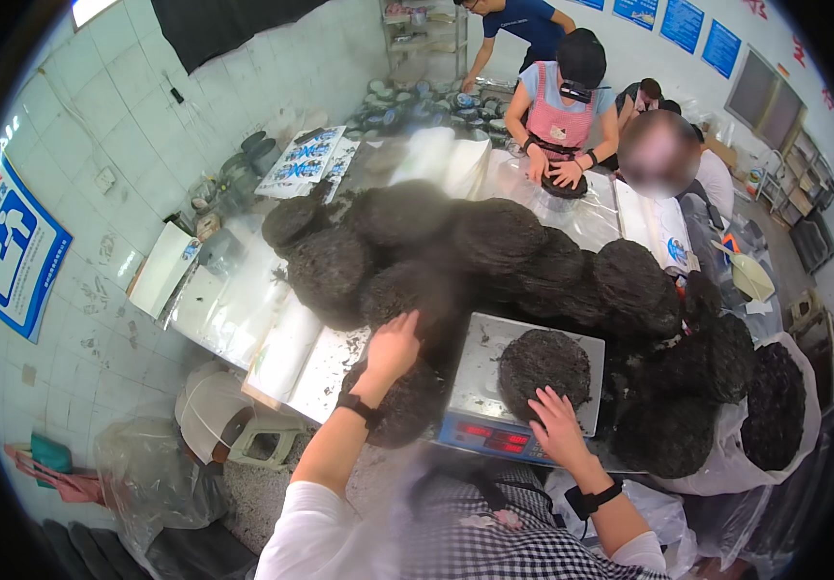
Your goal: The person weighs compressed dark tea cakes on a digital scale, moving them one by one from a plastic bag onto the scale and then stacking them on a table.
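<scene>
A round, flat cake of dark dried seaweed-like material [541, 366] lies on the steel pan of a digital scale [486, 348] with a lit red display. My right hand [556, 419], fingers spread, is at the near edge of this cake; whether it presses on it is unclear. My left hand [393, 348] reaches to the left of the scale, its fingertips at the stacked dark cakes [330, 268]; a grip cannot be made out. Under my left forearm lies another dark cake [406, 406]. A blurred patch hides part of the pile near my left hand.
More cakes [631, 275] are piled behind and right of the scale. An open plastic sack of dark material [772, 406] stands at the right. Across the table a co-worker in a pink apron [560, 123] handles a dark cake. A plastic stool [266, 438] is at lower left.
</scene>
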Demonstrator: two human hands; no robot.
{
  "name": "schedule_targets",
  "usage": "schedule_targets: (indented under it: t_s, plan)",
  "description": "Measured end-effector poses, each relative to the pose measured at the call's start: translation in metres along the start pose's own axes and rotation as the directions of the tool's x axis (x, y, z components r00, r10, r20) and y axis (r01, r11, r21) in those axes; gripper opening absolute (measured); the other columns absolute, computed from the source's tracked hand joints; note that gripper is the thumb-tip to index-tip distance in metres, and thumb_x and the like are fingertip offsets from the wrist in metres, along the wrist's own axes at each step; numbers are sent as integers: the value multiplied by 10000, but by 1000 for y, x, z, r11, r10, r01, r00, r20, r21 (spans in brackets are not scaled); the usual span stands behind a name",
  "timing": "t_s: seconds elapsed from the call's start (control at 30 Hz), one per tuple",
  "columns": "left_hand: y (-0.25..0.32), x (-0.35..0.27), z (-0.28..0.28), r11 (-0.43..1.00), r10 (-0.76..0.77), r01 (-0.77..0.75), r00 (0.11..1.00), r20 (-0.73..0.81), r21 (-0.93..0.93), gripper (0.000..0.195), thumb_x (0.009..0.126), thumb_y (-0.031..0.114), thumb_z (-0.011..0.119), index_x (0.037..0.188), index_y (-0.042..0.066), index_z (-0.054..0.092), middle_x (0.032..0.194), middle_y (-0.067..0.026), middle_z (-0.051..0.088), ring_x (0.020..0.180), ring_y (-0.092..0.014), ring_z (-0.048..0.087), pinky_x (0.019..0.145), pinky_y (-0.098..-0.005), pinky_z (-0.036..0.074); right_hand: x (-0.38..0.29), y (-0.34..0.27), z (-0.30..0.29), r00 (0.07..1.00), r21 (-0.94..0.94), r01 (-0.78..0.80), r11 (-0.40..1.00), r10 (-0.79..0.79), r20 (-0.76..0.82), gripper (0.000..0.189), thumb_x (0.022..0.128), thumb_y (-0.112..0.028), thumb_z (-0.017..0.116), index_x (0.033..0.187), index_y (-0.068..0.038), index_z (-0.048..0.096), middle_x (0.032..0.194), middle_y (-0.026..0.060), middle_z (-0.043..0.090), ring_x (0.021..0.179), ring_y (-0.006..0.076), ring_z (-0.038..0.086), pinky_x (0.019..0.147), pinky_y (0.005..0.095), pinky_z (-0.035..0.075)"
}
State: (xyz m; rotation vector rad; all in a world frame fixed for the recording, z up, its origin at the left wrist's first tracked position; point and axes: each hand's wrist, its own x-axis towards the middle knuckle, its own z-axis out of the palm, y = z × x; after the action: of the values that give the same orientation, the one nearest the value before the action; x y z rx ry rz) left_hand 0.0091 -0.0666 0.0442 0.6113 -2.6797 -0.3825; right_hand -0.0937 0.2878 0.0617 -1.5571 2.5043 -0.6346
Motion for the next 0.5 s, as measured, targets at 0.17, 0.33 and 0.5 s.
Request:
schedule_targets:
  t_s: [0.17,0.33,0.5]
  plan:
    - [-44,-10,-68,807,-578,400,683,-446,-434,311,834,62,478,1130,4,552,873,-203,633,751,-299,619,696,-399,476,117,-31,22,988,167,119,979,-100,-121,335,834,-99,589,1155,-4,558,1223,164,554,1207,320,469,1005,433,384]
    - [-55,-51,-110,191,-842,14,516,-156,-982,272,898,87,444,1140,5,540,1003,-35,587,844,-107,542,686,-238,439,240,-65,78,953,-54,300,952,-302,-26,429,801,-143,630,1206,-39,538,1303,145,495,1291,299,372,1033,453,345]
    - [-73,-113,-128,-199,-898,-78,414,150,-977,281,882,57,419,1152,2,474,1099,-130,561,968,-244,579,816,-369,505,280,-87,97,875,-218,393,894,-290,388,288,824,-193,598,1090,-85,582,1190,95,557,1222,268,432,970,470,381]
